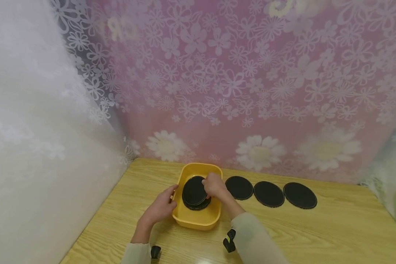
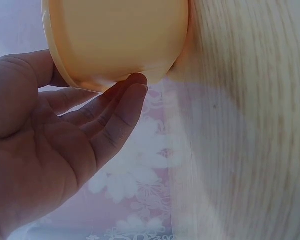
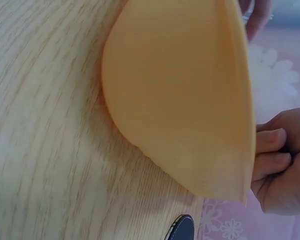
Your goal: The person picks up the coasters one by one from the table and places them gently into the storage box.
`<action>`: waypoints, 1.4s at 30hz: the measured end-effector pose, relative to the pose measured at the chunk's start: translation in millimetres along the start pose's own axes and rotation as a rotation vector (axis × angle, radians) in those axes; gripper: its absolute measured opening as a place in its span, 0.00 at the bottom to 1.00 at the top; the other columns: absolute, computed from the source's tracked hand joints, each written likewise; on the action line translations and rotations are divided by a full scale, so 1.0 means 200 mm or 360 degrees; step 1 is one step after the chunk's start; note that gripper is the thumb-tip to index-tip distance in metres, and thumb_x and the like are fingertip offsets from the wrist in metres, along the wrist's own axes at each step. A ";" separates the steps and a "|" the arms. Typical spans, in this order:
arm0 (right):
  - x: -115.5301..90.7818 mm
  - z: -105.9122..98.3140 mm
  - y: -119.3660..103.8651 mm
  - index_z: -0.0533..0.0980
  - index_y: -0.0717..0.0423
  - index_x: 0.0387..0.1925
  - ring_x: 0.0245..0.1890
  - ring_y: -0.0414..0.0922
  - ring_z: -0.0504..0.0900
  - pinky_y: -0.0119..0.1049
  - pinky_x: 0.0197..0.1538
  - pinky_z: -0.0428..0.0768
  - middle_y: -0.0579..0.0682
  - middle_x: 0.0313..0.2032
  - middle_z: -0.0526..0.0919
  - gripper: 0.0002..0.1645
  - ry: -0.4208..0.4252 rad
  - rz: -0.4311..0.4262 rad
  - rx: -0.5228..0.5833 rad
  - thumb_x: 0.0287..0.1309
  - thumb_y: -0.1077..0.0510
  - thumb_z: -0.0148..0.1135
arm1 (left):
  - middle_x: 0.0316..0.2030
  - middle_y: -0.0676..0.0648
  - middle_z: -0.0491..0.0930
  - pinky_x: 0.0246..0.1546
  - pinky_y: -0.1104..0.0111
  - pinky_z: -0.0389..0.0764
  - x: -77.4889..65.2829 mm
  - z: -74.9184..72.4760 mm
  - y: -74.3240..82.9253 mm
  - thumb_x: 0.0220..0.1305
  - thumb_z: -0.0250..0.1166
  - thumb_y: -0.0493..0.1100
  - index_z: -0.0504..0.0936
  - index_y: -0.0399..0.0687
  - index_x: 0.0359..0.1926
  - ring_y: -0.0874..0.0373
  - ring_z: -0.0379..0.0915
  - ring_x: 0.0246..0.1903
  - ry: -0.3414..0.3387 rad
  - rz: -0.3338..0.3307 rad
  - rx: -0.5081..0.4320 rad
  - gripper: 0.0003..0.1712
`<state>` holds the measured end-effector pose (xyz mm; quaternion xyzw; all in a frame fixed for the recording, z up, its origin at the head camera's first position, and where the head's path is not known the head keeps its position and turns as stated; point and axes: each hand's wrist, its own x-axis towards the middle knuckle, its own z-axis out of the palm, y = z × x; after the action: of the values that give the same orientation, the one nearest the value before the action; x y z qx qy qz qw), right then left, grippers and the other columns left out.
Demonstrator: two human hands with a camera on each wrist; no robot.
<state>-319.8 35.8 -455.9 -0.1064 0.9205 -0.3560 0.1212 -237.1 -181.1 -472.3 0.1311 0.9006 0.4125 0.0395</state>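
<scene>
A yellow plastic tub (image 1: 198,223) stands on the table with several black round coasters in it. My left hand (image 1: 160,205) holds the tub's left rim, its fingers against the outer wall (image 2: 125,40) in the left wrist view. Over the tub's right side, my right hand (image 1: 214,186) pinches the edge of the top black coaster (image 1: 194,190), which lies over another coaster (image 1: 202,205). In the right wrist view the tub's wall (image 3: 175,100) hides that coaster; the curled fingers of my right hand (image 3: 285,165) show beyond the rim.
Three more black coasters lie in a row right of the tub: one close to it (image 1: 239,187), a middle one (image 1: 268,194) and a far one (image 1: 300,195). The wooden table (image 1: 333,234) meets a flowered pink curtain (image 1: 217,128) behind. A pale curtain (image 1: 52,146) hangs at left.
</scene>
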 end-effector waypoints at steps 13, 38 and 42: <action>0.02 0.06 -0.02 0.76 0.59 0.24 0.14 0.45 0.75 0.33 0.13 0.70 0.53 0.18 0.76 0.15 0.0013 0.0092 -0.0452 0.67 0.68 0.52 | 0.66 0.31 0.67 0.53 0.48 0.76 -0.01 0.00 0.00 0.66 0.53 0.29 0.61 0.30 0.72 0.38 0.70 0.59 -0.0005 0.0004 -0.0002 0.33; 0.04 0.12 -0.02 0.75 0.57 0.21 0.17 0.45 0.69 0.36 0.22 0.66 0.50 0.16 0.71 0.15 0.0041 0.0062 -0.0718 0.66 0.66 0.56 | 0.64 0.31 0.68 0.52 0.48 0.76 0.01 0.00 -0.01 0.66 0.52 0.29 0.60 0.31 0.72 0.40 0.72 0.56 -0.0010 -0.0015 0.0019 0.33; 0.04 0.13 -0.02 0.75 0.57 0.23 0.18 0.45 0.70 0.37 0.22 0.66 0.50 0.18 0.73 0.14 0.0061 0.0036 -0.0760 0.67 0.65 0.57 | 0.65 0.30 0.67 0.53 0.48 0.76 0.01 -0.01 -0.01 0.66 0.52 0.29 0.60 0.31 0.72 0.39 0.72 0.57 -0.0011 -0.0015 0.0014 0.33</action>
<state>-319.0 13.4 -473.2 -0.1150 0.9818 -0.1288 0.0792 -239.3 -183.8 -472.9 0.1286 0.9029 0.4079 0.0441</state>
